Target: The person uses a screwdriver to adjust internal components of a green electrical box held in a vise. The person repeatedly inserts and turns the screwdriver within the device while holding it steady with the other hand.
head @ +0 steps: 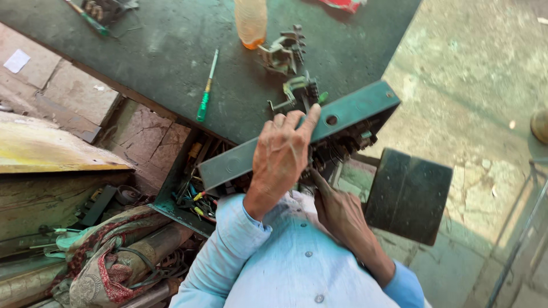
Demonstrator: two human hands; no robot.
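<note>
My left hand [281,155] grips the top edge of a long green metal box [354,111] held tilted at the table's edge, fingers draped over its rim. My right hand [337,208] reaches under the box into its open side, where dark wired parts [342,145] show; whether it holds anything there is hidden. I wear a light blue buttoned shirt [285,268].
On the dark green table [165,51] lie a green-handled screwdriver [204,91], a plastic bottle with orange liquid [251,23] and two grey metal switch parts [285,54]. An open drawer of tools and wires [191,194] sits below left. A black stool seat [408,197] stands right.
</note>
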